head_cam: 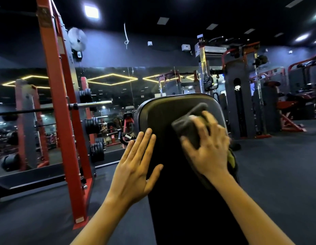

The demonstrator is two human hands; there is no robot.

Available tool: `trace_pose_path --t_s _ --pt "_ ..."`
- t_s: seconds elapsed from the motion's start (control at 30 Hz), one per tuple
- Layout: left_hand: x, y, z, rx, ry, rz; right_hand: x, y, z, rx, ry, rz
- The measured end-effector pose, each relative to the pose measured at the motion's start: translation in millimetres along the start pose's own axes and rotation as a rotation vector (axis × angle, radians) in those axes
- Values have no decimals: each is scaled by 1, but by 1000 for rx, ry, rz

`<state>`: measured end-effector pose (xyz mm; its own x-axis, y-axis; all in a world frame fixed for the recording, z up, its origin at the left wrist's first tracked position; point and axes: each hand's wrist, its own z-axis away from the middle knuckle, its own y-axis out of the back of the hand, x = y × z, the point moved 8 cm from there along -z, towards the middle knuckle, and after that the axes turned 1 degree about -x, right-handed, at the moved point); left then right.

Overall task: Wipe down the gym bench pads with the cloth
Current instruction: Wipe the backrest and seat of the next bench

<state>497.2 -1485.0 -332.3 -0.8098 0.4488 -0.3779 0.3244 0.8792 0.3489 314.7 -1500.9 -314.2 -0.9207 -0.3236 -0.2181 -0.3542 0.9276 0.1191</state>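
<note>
– Cloth (pixel 189 124) position, please: where is it sitting?
– It is lying on the upper right part of the black bench pad (pixel 159 110), bunched into a dark grey wad just below the pad's rounded top edge. The right hand (pixel 206 147) is covering most of it.
– How is that hand holding it?
– Thumb and spread fingers are curling over the wad, gripping it and pressing it against the padded surface. The hand is blurring, so finer detail is escaping me.
– And the other of the two hands?
– The left hand (pixel 134 167) is lying flat and released, fingers straight and close together, thumb angling outward. It is resting on the pad's left edge, gripping nothing, apart from the cloth.
– Anything along the pad's right edge?
– Olive-yellow fabric (pixel 231 160) is peeking out beneath the right wrist; whether it is part of the cloth I cannot tell.
– Surroundings?
– A red rack upright (pixel 65 121) is standing to the left, with black weight plates (pixel 92 124) hanging behind it. A mirror wall (pixel 118 89) is reflecting yellow light strips. A cable machine (pixel 240 103) is standing to the right on the dark floor (pixel 277 174).
</note>
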Motion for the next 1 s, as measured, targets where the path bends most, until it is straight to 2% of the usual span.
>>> trace_pose_path --t_s 0.1,0.13,0.17,0.27,0.33,0.37,0.4,0.5,0.53,0.57,0.67,0.73,0.77,0.8,0.9,0.93,0.97,1.0 --pt "2 -2 3 -6 8 28 46 -1 -20 -5 -490 -71" --pt "2 -2 3 -6 14 37 40 -3 -25 -24 -555 -41" --pt "3 -4 2 -8 18 41 24 -3 -27 -26 -501 4" --pt "4 -5 2 5 16 46 -34 -2 -6 19 -36 2" --pt "3 -4 4 10 15 45 -32 -5 21 -9 138 8" --pt "3 -4 6 10 14 39 -16 -3 27 -6 125 14" --pt "4 -3 8 12 13 34 8 0 27 3 32 8" --pt "8 -5 13 4 14 36 66 0 16 14 -502 -79" --pt "9 -6 13 2 17 41 63 -2 15 11 -588 -58" --pt "9 -6 13 -1 16 41 49 -1 14 9 -546 -10" --pt "16 -9 13 -18 -31 17 -9 -3 48 9 -52 20" --pt "22 -10 17 -29 -80 13 -8 -5 87 -41 163 28" --pt "26 -10 20 -37 -101 18 9 -3 98 -49 154 23" --pt "29 -11 22 -45 -123 20 31 -1 98 -42 47 -3" --pt "45 -18 26 -78 -188 -29 88 1 90 11 -564 -115" --pt "50 -22 27 -88 -198 -55 84 2 90 12 -634 -84" --pt "53 -26 26 -96 -200 -74 70 3 93 9 -576 -36" --pt "55 -28 25 -100 -197 -88 50 3 98 14 -417 -3"
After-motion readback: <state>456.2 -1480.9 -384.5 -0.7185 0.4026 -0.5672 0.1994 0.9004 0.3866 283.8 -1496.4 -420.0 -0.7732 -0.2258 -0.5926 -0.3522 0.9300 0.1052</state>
